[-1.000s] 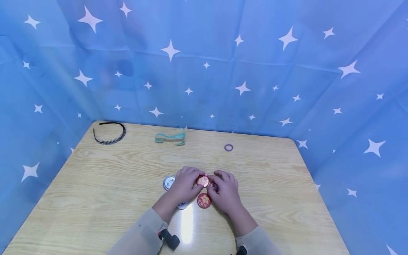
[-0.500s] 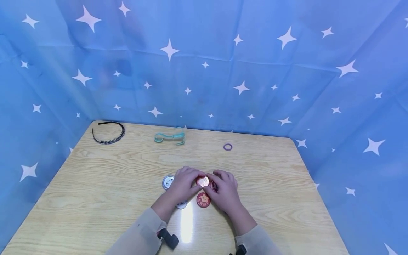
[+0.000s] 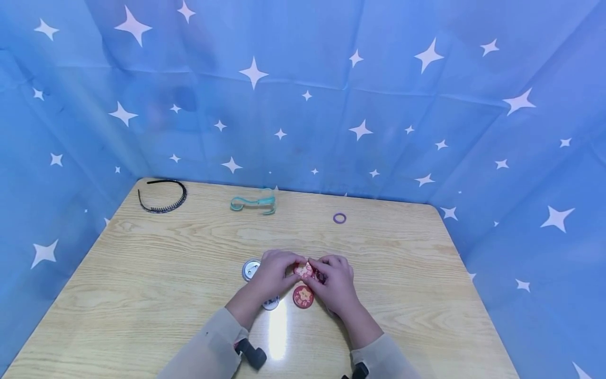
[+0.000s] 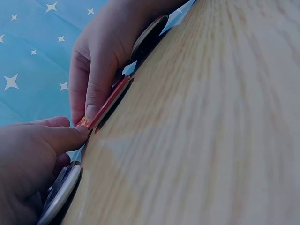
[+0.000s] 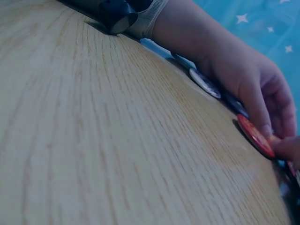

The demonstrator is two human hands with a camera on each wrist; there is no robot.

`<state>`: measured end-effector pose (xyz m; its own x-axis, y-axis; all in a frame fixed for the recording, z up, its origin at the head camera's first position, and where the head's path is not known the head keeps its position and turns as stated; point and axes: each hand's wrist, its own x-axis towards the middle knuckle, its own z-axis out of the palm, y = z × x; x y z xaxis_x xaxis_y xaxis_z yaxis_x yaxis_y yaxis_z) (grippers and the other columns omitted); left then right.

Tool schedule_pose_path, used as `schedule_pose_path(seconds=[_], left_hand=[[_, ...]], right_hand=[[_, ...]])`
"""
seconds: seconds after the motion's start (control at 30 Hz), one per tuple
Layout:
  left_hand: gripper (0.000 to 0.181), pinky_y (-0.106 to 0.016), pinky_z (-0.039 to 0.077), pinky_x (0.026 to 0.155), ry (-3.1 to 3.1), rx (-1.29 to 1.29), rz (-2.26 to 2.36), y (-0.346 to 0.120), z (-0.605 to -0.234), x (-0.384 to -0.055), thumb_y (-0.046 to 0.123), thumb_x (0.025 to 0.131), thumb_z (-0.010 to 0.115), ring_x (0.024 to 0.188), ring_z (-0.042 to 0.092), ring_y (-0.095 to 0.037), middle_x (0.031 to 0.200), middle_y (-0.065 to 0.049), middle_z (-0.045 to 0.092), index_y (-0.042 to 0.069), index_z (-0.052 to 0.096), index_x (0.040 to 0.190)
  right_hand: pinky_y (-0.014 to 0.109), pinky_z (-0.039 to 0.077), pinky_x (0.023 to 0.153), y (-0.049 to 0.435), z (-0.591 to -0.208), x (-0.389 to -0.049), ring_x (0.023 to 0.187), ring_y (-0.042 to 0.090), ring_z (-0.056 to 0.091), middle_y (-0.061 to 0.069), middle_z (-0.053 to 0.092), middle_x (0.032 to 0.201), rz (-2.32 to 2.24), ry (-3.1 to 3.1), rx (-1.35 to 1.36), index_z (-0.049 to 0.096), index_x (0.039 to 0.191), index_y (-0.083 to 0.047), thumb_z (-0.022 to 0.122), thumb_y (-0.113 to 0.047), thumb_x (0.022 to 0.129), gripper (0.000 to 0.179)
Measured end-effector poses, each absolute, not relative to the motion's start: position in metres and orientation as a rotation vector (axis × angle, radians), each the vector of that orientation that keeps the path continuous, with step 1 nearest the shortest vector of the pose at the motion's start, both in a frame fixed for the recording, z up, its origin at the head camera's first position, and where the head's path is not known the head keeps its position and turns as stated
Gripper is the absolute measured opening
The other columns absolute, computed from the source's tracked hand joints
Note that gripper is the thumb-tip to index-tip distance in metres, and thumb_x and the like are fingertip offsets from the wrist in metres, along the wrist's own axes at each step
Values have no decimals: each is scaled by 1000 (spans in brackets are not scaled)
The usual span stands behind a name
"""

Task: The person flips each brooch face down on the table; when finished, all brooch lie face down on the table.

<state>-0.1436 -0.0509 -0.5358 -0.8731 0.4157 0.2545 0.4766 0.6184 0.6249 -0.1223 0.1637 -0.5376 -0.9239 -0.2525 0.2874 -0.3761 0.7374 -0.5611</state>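
Observation:
A red button badge [image 3: 303,270] with a pale figure is between my two hands in the head view. My left hand [image 3: 273,272] pinches its left side with thumb and fingers. On its right side, my right hand [image 3: 335,281] grips the edge with thumb and forefinger. A second red badge [image 3: 303,297], bearing a yellow star-like figure, lies just nearer on the table. Partly covered by my right hand is a dark red badge [image 3: 320,276]. Left of my left hand, a silver badge back [image 3: 250,269] shows its pin. A white badge [image 3: 271,303] peeks out beneath my left wrist.
On the wooden table [image 3: 189,273], a black toothed headband [image 3: 163,209] lies at the far left. A teal band-like item [image 3: 255,202] and a purple ring [image 3: 339,218] lie along the back. A blue star-printed curtain [image 3: 303,105] hangs behind.
My right thumb has shifted left onto the near edge of the red badge. The badge's tilt has varied: it caught a bright glare half a second ago, and its face shows again now.

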Motion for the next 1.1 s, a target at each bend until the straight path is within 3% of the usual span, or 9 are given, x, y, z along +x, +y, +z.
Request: schedule_pose_path(seconds=[0.2,0.37,0.57,1.1], left_hand=[[40,-50,43,108,-2754,-748,-1125,-51,-535,-145,22,90,87,117,70,-18,126,3,76,18,76,128],[48,-55,40,112,-2784,-706,-1139,-52,-536,-144,25,87,90,122,66,-22,127,1,74,17,73,131],[45,-55,37,114,-2801,-663,-1168,-52,-535,-144,26,87,91,123,65,-24,125,1,74,19,75,128],[40,-55,37,114,-2787,-655,-1233,-53,-531,-144,17,87,89,117,68,-22,120,0,76,17,77,124]], right_hand=[[56,33,101,163,-536,-122,120,33,52,3,71,114,974,-2751,475,80,126,-15,93,-28,83,47],[54,33,100,163,-536,-123,120,31,52,2,73,113,1012,-2739,457,81,123,-16,94,-28,81,45],[51,32,101,164,-536,-124,122,28,52,-3,76,112,1063,-2742,436,81,123,-17,94,-27,83,44],[58,29,107,163,-538,-124,122,33,57,-5,79,105,1190,-2695,396,82,120,-17,95,-18,81,41]])
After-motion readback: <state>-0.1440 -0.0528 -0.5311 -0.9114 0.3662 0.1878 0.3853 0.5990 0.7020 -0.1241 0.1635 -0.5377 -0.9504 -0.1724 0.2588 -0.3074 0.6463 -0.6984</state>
